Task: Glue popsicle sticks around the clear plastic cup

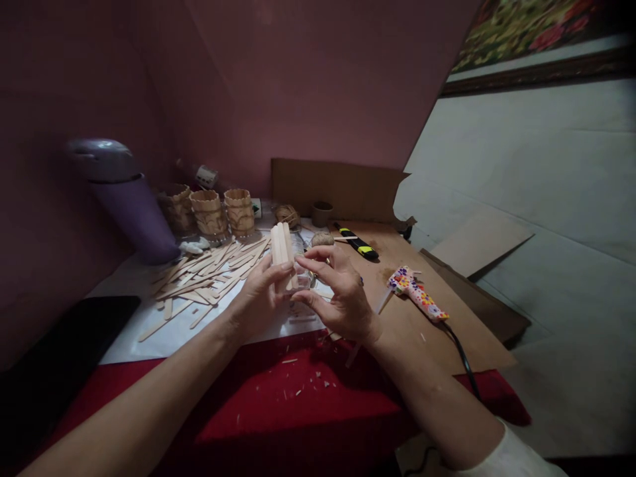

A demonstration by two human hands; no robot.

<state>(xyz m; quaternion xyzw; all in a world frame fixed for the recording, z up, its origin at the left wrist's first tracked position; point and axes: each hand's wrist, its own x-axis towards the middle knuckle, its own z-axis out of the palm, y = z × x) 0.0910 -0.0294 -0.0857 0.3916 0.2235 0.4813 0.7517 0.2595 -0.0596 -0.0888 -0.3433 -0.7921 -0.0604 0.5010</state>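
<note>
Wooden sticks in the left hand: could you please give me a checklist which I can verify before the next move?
1. Left hand grips the wooden sticks: ok, its thumb lies against them.
2. Right hand touches the held piece: cannot tell; its fingers are close beside, but contact is unclear.
3. Glue gun is set down, away from both hands: ok, it lies on the brown board.
4. Glue gun is hot: cannot tell; heat does not show.
5. Loose sticks are sorted: not ok, they lie in a jumble.
6. Red cloth is free of scraps: not ok, small bits lie on it.
</note>
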